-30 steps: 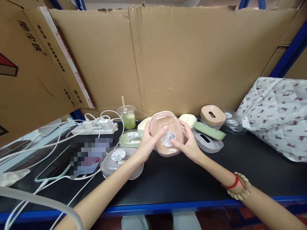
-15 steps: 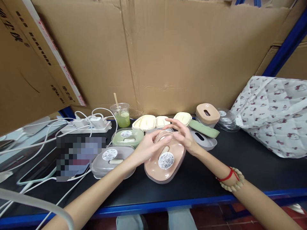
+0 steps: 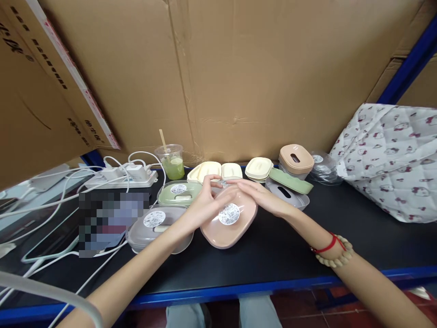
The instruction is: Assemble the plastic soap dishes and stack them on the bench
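A pink lidded food box [image 3: 227, 234] with a round printed label is tilted over the black tabletop, its near end toward me. My left hand [image 3: 206, 202] grips its far left side, thumb lying across the top. My right hand [image 3: 264, 196] lies along the far right edge, fingers stretched over the far end; some fingertips are hidden. Left of it sit a grey lidded box [image 3: 138, 234] and, behind that, a green lidded box [image 3: 165, 195], both labelled. Part of another clear-lidded piece shows behind my hands.
Cream boxes [image 3: 258, 168], a green lid [image 3: 290, 181], a grey slotted lid [image 3: 300, 200] and a pink-topped box [image 3: 302, 157] stand behind. A drink cup [image 3: 175, 168], power strip [image 3: 141, 181] and cables are left; clear lids [image 3: 326, 171] and a quilted bag [image 3: 392, 168] right.
The pink box has shifted slightly left and its near end has turned and lifted a little. My right hand's fingers have flattened together over the far end.
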`<state>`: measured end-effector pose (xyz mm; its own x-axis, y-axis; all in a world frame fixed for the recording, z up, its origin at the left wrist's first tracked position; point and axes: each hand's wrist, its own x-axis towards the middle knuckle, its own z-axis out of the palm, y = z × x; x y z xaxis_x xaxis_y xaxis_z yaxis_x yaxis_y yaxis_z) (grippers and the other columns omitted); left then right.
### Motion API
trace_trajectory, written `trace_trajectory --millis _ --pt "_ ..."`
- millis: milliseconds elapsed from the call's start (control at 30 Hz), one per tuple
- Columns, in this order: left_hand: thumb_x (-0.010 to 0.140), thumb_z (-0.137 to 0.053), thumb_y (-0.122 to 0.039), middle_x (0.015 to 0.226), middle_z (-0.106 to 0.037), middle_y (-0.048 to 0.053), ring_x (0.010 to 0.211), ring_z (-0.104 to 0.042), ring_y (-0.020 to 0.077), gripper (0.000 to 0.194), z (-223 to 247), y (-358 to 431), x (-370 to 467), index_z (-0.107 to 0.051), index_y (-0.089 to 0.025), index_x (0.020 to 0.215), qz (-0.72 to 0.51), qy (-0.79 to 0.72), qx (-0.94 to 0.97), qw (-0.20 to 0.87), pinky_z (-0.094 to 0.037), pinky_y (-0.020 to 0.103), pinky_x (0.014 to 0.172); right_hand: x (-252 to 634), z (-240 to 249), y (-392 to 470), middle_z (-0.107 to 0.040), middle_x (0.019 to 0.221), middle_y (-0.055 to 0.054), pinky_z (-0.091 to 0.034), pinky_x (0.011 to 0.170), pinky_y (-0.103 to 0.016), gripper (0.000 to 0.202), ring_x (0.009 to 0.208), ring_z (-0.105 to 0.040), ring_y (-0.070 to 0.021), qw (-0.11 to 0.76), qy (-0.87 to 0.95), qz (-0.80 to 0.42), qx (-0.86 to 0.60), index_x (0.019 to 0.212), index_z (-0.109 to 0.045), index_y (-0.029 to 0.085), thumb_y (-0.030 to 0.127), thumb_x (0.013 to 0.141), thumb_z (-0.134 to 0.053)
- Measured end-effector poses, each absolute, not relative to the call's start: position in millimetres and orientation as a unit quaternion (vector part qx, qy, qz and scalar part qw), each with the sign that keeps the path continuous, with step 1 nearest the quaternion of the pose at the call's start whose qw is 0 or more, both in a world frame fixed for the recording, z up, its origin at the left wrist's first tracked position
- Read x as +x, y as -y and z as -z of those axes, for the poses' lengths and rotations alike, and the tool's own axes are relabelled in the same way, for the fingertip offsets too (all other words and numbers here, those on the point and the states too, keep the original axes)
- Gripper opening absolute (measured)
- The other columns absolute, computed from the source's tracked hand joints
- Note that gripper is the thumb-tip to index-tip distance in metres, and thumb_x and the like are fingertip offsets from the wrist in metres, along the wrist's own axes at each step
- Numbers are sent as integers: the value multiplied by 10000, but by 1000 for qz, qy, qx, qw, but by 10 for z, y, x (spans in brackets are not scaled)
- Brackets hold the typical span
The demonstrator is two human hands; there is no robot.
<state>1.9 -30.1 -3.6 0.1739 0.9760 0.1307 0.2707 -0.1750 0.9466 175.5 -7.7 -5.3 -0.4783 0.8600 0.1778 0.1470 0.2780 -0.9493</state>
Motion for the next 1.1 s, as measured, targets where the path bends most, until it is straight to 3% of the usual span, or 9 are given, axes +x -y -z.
trace_trajectory --millis 100,267,400,533,700,900,1100 --pt "725 -605 -403 1063 -548 70 799 -580 168 501 50 305 23 -393 -212 1137 -404 -481 698 345 -474 341 726 1740 77 85 -621 1142 -71 -338 1034 -414 375 1128 -521 -222 358 698 -487 -383 983 -645 193 502 805 -529" --pt "779 -539 -375 1031 -591 66 879 -566 195 306 -5 376 59 -510 -199 1027 -352 -444 743 356 -445 351 775 1753 82 95 -629 834 -29 -444 882 -381 304 878 -588 -185 309 700 -481 -428 769 -594 184 488 760 -594" --pt "804 -514 -388 983 -624 48 872 -567 192 248 2 368 52 -548 -195 957 -325 -405 764 383 -438 343 794 1782 31 133 -591 682 -2 -504 600 -292 368 656 -574 -143 259 705 -432 -500 760 -585 186 554 748 -576" --pt "806 -526 -399 929 -647 36 854 -584 190 227 57 318 33 -579 -199 902 -290 -380 777 409 -453 341 796 1808 -50 197 -573 589 -7 -443 383 -222 481 510 -553 -129 168 727 -410 -524 791 -612 170 638 746 -512" --pt "818 -514 -358 948 -653 50 890 -598 188 219 91 265 21 -602 -184 918 -255 -336 799 428 -464 337 815 1816 -75 233 -629 607 -32 -455 400 -226 522 436 -558 -115 105 746 -407 -516 919 -656 150 613 793 -452" --pt "833 -488 -286 1060 -645 56 953 -605 188 270 93 307 24 -560 -208 1081 -284 -326 817 380 -466 340 848 1729 -47 314 -628 530 0 -474 553 -281 507 380 -568 -136 88 775 -298 -551 1087 -638 176 473 907 -269" --pt "671 -698 -404 1329 -491 90 1205 -442 282 685 51 433 41 -428 -258 1283 -220 -334 880 256 -346 460 1012 1621 -97 420 -631 505 -67 -457 578 -271 489 436 -609 -162 26 764 -201 -612 1040 -633 57 218 900 -193"
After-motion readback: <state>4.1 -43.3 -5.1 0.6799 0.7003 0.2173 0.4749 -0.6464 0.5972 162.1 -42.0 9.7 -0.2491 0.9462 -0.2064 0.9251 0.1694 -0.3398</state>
